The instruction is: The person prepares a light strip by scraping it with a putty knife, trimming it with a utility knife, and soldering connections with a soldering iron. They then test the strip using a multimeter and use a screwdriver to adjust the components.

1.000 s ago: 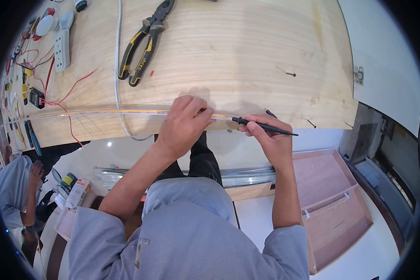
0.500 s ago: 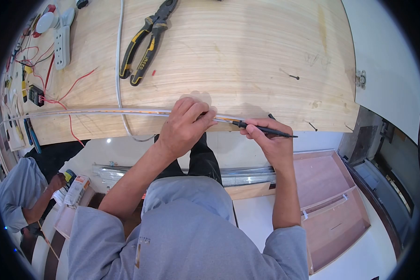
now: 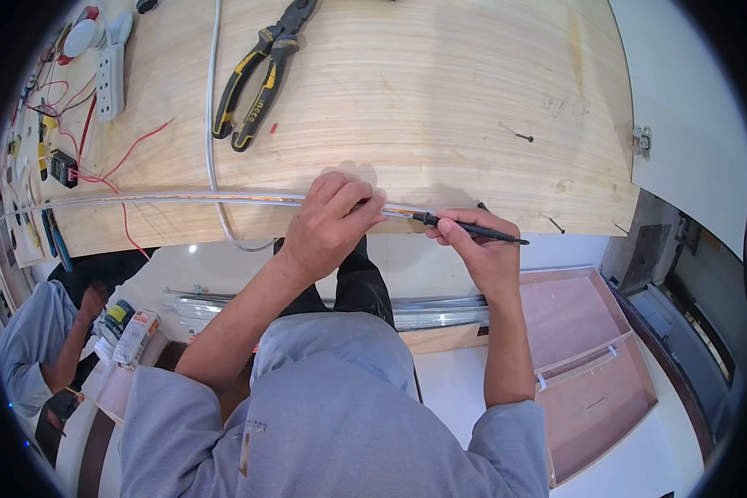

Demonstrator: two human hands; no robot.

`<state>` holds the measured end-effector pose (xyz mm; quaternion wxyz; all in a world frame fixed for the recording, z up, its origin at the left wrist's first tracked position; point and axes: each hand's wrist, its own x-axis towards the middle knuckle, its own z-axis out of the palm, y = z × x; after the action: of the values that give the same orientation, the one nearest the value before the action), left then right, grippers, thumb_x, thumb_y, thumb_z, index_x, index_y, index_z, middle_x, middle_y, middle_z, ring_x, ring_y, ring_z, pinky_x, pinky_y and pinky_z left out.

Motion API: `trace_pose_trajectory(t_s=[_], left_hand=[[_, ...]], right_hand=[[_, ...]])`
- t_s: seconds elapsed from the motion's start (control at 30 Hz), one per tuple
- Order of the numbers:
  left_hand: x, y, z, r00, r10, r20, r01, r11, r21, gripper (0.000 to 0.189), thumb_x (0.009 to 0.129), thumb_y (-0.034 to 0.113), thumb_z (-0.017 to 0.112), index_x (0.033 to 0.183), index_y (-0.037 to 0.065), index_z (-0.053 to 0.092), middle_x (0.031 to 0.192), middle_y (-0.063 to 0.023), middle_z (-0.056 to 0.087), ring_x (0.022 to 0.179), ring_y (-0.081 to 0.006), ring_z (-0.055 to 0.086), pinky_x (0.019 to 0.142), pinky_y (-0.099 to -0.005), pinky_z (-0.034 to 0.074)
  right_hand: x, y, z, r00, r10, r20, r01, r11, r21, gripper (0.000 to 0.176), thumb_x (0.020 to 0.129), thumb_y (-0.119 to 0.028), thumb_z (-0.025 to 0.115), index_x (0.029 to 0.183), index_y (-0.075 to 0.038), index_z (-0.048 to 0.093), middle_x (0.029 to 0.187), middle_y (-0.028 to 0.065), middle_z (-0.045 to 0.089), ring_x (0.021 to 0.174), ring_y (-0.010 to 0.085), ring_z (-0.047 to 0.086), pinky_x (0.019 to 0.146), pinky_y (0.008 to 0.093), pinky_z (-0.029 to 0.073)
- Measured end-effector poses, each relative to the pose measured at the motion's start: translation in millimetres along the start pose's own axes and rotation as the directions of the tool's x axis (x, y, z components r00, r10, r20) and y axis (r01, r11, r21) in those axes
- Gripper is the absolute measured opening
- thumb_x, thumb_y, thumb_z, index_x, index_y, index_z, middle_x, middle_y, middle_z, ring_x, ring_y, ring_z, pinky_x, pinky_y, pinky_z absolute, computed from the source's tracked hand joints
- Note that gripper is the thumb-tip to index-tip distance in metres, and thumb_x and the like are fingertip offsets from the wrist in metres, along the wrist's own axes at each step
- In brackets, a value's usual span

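Note:
A long clear strip [image 3: 249,198] with an orange line inside runs along the near edge of the wooden table. My left hand [image 3: 328,220] pinches this strip near its right end, fingers closed round it. In my right hand [image 3: 481,242] is a thin black pen-like tool [image 3: 488,235], its tip touching or very close to the strip's end beside my left fingers. Exactly what the tip meets is too small to tell.
On the wooden table [image 3: 473,83] lie black-yellow pliers [image 3: 261,75], a grey cable [image 3: 211,108], screws [image 3: 524,137], a power strip [image 3: 110,81] and a small black device [image 3: 63,168] with red wires. A co-worker [image 3: 37,340] is at the lower left, beside containers [image 3: 135,336].
The co-worker's hand has moved up and left, away from the containers. Both of my hands stay almost where they were, holding the strip and the tool.

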<state>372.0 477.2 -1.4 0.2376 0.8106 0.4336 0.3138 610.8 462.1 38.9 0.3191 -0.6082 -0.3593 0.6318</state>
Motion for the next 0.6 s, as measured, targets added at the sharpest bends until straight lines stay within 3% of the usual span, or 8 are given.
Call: trace_pose_trajectory(t_s=[0.3, 0.6], left_hand=[[0.4, -0.1, 0.3, 1.000, -0.007, -0.018, 0.007, 1.000, -0.004, 0.035, 0.066, 0.007, 0.084, 0.099, -0.001, 0.073, 0.089, -0.0068, 0.061, 0.087, -0.0253, 0.061, 0.079, -0.0385, 0.050], [1.6, 1.4, -0.3, 1.000, -0.004, -0.030, 0.004, 1.000, -0.003, 0.034, 0.067, 0.007, 0.084, 0.098, 0.000, 0.073, 0.090, -0.0068, 0.061, 0.088, -0.0258, 0.061, 0.079, -0.0385, 0.050]], right_hand=[[2.4, 2.5, -6.6, 0.996, -0.078, 0.053, 0.085, 0.984, -0.159, 0.014, 0.089, 0.000, 0.074, 0.103, 0.003, 0.075, 0.090, 0.0106, 0.076, 0.084, 0.0112, 0.071, 0.074, 0.0225, 0.055], [-2.3, 0.7, -9.1, 0.997, -0.066, 0.044, 0.068, 0.997, -0.046, 0.016, 0.091, 0.002, 0.072, 0.107, 0.005, 0.073, 0.095, 0.0111, 0.076, 0.086, 0.0122, 0.070, 0.076, 0.0225, 0.055]])
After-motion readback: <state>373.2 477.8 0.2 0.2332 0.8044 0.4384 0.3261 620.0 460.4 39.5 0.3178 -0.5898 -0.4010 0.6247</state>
